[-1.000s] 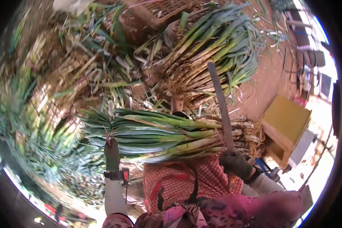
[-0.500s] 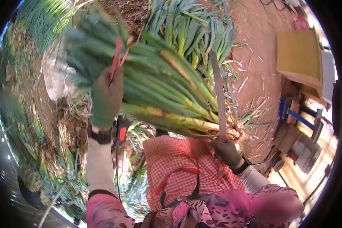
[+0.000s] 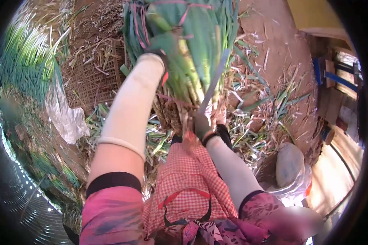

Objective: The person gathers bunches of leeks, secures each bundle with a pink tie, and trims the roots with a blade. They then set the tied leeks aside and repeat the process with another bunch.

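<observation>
A thick bundle of leeks (image 3: 196, 49) lies in front of me, leaves away and roots toward my apron, with pink ties (image 3: 141, 26) across the leaves. My left hand (image 3: 164, 43) reaches onto the leaves at the bundle's left side; it is blurred against the green, and its fingers are hidden. A long-bladed knife (image 3: 215, 80) is gripped in my gloved right hand (image 3: 201, 124), close to the root ends. The blade points up and away, overlapping the right side of the stems.
Loose leaf scraps (image 3: 274, 98) litter the brown ground on the right. A clear plastic bag (image 3: 292, 190) sits at lower right, near wooden pieces (image 3: 330, 98). To the left are a woven mat (image 3: 90, 77), a white plastic sheet (image 3: 65, 116) and a heap of green stalks (image 3: 26, 61).
The leeks held up sideways by my left hand are no longer raised across my front; that hand is now farther forward at the bundle. My right hand and the knife have moved left.
</observation>
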A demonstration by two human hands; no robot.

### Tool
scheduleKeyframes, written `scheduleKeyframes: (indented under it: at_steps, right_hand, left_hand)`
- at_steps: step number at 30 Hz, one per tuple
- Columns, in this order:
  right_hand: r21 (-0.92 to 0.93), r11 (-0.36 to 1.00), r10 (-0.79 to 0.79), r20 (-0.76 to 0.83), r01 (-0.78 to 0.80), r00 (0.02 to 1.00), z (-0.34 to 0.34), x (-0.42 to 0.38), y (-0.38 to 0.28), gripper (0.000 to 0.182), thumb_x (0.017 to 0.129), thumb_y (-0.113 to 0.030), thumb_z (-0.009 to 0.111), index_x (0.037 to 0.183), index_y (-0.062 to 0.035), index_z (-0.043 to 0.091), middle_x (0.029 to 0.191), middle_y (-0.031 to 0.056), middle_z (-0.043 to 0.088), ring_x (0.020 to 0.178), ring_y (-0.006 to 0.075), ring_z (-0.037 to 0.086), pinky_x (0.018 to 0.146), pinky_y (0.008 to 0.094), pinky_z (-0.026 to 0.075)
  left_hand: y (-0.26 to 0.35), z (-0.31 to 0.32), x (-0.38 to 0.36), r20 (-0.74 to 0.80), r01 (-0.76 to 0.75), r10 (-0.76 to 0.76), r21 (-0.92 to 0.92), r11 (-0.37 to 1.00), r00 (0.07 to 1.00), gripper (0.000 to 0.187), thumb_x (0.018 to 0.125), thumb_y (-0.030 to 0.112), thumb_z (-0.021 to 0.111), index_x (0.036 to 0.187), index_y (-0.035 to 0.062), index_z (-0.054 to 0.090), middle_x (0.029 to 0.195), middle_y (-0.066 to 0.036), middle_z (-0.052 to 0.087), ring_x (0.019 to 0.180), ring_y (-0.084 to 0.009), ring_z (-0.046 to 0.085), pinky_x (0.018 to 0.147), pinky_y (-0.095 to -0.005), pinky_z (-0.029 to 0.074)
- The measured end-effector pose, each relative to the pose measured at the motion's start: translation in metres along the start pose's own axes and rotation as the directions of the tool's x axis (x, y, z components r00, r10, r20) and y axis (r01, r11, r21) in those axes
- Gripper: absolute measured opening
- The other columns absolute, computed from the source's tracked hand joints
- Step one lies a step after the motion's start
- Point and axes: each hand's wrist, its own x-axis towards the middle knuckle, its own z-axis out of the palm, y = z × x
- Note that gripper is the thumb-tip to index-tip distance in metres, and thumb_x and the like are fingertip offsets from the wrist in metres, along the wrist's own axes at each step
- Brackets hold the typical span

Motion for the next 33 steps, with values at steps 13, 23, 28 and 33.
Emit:
scheduleKeyframes:
  at_steps: [13,23,28,33]
  right_hand:
    - [0.576,0.681,0.502,0.083,-0.453,0.861,-0.092,-0.111,-0.004,0.019,0.092,-0.019,0.051,0.087,-0.0012,0.055,0.069,0.0031,0.053,0.063,0.0157,0.054,0.058,0.0302,0.044]
    - [0.033,0.740,0.603,0.413,-0.672,0.683,-0.203,-0.261,0.007,0.025,0.094,-0.028,0.047,0.101,-0.0050,0.055,0.077,0.0211,0.062,0.072,0.0375,0.062,0.064,0.0464,0.047]
    - [0.011,0.796,0.560,0.365,-0.605,0.744,-0.175,-0.250,0.027,0.027,0.093,-0.027,0.047,0.097,-0.0022,0.058,0.079,0.0237,0.062,0.077,0.0385,0.062,0.065,0.0463,0.046]
    - [-0.005,0.792,0.575,0.345,-0.611,0.742,-0.177,-0.252,0.015,0.026,0.093,-0.027,0.047,0.097,-0.0032,0.058,0.078,0.0238,0.062,0.077,0.0408,0.061,0.067,0.0477,0.046]
  left_hand:
    - [0.036,0.017,-0.119,-0.127,-0.121,0.095,-0.212,0.970,0.987,0.044,0.087,0.006,0.047,0.130,0.0139,0.049,0.125,-0.013,0.056,0.107,-0.0306,0.058,0.089,-0.0381,0.049]
    - [0.098,0.172,-0.292,0.399,0.153,-0.122,-0.046,0.987,0.909,0.043,0.079,0.021,0.059,0.121,0.0179,0.055,0.116,-0.017,0.058,0.102,-0.0359,0.058,0.084,-0.0474,0.048]
    - [0.118,0.142,-0.261,0.587,0.285,-0.231,0.001,0.959,0.776,0.039,0.079,0.025,0.057,0.116,0.0134,0.058,0.120,-0.017,0.056,0.111,-0.0350,0.055,0.091,-0.0453,0.046]
    - [0.110,0.154,-0.251,0.547,0.322,-0.225,-0.088,0.943,0.806,0.035,0.080,0.031,0.056,0.107,0.0111,0.064,0.104,-0.021,0.064,0.098,-0.0379,0.061,0.087,-0.0444,0.048]
